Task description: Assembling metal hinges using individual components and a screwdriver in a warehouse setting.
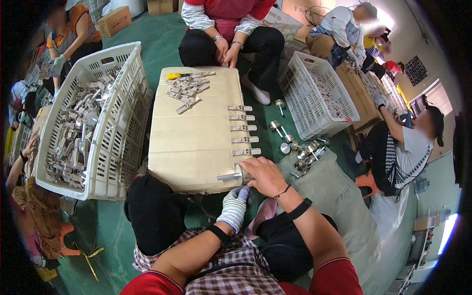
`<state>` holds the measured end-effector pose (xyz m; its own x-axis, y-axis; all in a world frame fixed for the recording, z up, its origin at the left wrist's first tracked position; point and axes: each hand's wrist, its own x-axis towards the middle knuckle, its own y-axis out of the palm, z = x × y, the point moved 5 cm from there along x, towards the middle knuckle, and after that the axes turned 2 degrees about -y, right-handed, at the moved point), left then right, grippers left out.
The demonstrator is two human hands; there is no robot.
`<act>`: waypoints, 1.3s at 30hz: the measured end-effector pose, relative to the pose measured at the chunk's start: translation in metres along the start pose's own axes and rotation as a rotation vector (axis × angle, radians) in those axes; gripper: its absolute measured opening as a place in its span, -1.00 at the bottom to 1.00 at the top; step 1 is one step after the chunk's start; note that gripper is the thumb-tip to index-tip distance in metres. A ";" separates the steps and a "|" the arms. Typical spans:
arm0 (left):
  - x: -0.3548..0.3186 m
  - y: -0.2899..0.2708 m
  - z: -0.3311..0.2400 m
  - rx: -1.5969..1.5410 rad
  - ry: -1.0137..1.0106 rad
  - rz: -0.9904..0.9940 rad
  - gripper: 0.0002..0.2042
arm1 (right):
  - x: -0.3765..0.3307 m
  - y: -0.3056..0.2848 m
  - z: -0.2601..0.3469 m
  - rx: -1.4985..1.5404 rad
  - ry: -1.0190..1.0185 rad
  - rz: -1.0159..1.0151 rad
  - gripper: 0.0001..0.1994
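My right hand (266,176) is bare and closed around a shiny metal piece with a round disc and a rod (229,176), resting at the near right corner of a cardboard-topped work surface (191,140). The rod points left. Just below it, my left hand (234,208), in a striped glove, is closed with its fingers together by the corner; what they pinch, if anything, is hidden. Several pale clips (245,139) stand in a column along the right edge, jutting past it. A loose heap of similar clips (189,90) lies at the far end beside a yellow-handled tool (178,76).
On the left stands a tall white crate (115,147) full of clips. Another white crate (319,123) is at the right. Metal knobs with stems (307,155) lie on a pale sack (327,196). A person (231,24) sits opposite, hands together; others work around.
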<state>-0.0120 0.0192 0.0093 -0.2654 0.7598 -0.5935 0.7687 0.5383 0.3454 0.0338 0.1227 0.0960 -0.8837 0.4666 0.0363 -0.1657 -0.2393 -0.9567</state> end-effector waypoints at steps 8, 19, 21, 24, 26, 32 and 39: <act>-0.002 -0.002 -0.002 0.075 0.042 -0.003 -0.65 | 0.000 0.006 -0.005 0.013 -0.004 0.005 -0.33; -0.017 0.007 0.012 0.474 0.011 0.234 -0.65 | 0.001 0.011 -0.013 0.007 0.040 0.104 -0.33; -0.020 0.000 0.009 0.588 -0.100 0.237 -0.68 | 0.002 0.013 -0.012 -0.006 0.032 0.109 -0.33; -0.007 -0.014 0.013 0.724 -0.028 0.208 -0.69 | 0.003 0.011 -0.010 -0.005 0.021 0.108 -0.33; -0.002 -0.013 0.010 0.654 -0.014 0.220 -0.69 | 0.003 0.010 -0.011 0.005 0.018 0.107 -0.33; 0.001 -0.003 -0.015 0.707 0.052 0.262 -0.64 | 0.002 0.008 -0.010 -0.003 0.017 0.138 -0.33; 0.001 0.001 -0.027 0.712 0.038 0.265 -0.66 | 0.001 0.006 -0.011 0.001 0.004 0.154 -0.34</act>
<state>-0.0270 0.0307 0.0287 -0.0301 0.8499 -0.5261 0.9960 -0.0191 -0.0877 0.0369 0.1310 0.0872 -0.8971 0.4273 -0.1121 -0.0286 -0.3093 -0.9505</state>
